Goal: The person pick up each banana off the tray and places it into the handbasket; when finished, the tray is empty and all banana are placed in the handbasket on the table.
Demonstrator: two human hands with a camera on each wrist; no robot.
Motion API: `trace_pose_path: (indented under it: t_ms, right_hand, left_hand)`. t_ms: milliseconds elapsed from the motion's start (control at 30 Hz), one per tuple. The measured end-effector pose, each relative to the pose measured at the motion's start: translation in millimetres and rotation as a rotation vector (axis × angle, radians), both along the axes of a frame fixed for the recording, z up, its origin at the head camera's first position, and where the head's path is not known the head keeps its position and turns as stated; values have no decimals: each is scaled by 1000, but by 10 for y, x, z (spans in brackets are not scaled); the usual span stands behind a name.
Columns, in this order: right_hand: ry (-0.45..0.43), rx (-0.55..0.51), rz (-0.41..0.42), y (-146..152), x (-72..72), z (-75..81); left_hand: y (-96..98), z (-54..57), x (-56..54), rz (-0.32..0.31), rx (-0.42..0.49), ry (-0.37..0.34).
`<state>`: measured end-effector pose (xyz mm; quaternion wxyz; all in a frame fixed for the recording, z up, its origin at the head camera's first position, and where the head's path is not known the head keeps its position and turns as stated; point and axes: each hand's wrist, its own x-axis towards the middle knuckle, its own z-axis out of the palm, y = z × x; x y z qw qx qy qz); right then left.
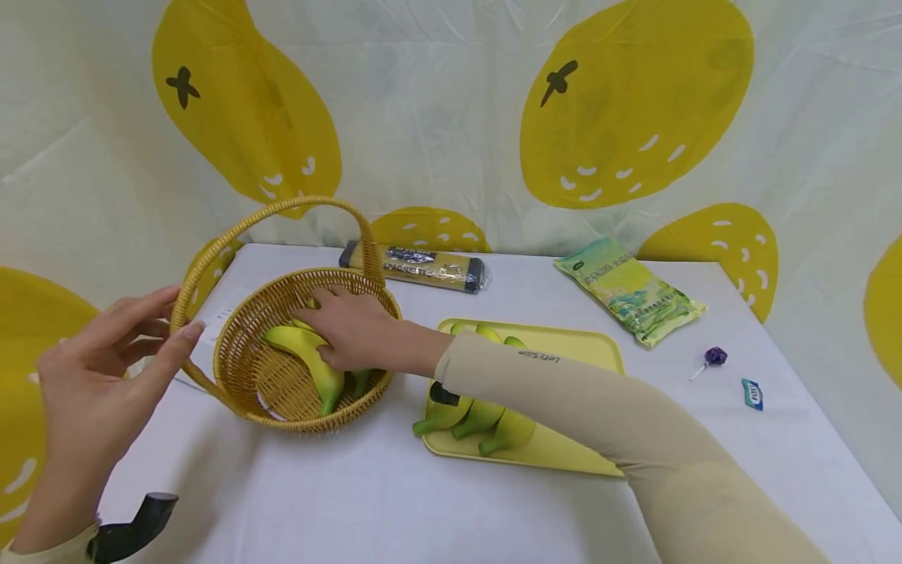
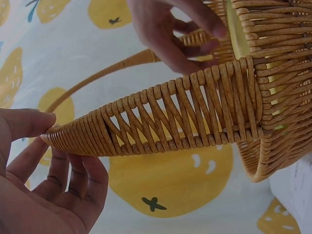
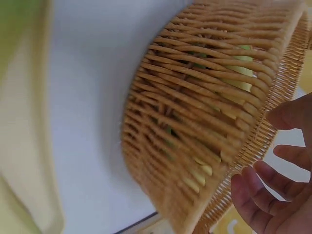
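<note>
A wicker basket (image 1: 303, 425) with a tall hoop handle (image 2: 80, 138) stands at the left of the table. My left hand (image 1: 106, 376) pinches that handle between thumb and forefinger, its other fingers loosely bent. Inside the basket lie yellow-green bananas (image 1: 326, 382), one in plain sight and others partly covered by my right hand (image 1: 355, 329). This hand reaches in over the rim from the right. In the right wrist view its fingers (image 3: 273, 185) are spread and loosely bent, with nothing between them.
Right of the basket, a yellow tray (image 1: 588, 341) bears several bananas (image 1: 510, 433), partly behind my right sleeve (image 1: 564, 392). Farther back lie a spaghetti pack (image 1: 430, 269) and a green-yellow bag (image 1: 630, 290). A purple lollipop (image 1: 716, 356) and a small blue-white packet (image 1: 752, 394) lie at right.
</note>
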<state>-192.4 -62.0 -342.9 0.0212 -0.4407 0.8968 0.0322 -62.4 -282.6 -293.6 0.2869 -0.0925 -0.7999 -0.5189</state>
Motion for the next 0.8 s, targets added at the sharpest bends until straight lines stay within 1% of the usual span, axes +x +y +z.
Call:
trace_pose_path:
  t_ms: [167, 267, 367, 567, 700, 733, 767, 800]
  right_hand:
    - [-15, -23, -1, 266, 65, 119]
    - [-29, -54, -12, 448, 96, 189]
    - [-25, -106, -24, 648, 113, 234]
    - [32, -193, -51, 1085, 158, 246]
    - [24, -234, -91, 1374, 230, 227]
    - [18, -243, -103, 1443, 254, 221]
    - [15, -252, -114, 1509, 279, 215]
    - [11, -260, -126, 1572, 306, 209]
  left_hand:
    - [6, 17, 4, 69, -90, -43]
    - [8, 18, 8, 75, -96, -51]
    - [9, 15, 8, 64, -82, -38]
    - [8, 8, -1, 4, 28, -11]
    - [-2, 1, -9, 18, 12, -21]
    - [-7, -7, -16, 7, 24, -11]
    - [-11, -11, -19, 13, 13, -13]
    - [-15, -18, -24, 4, 25, -6]
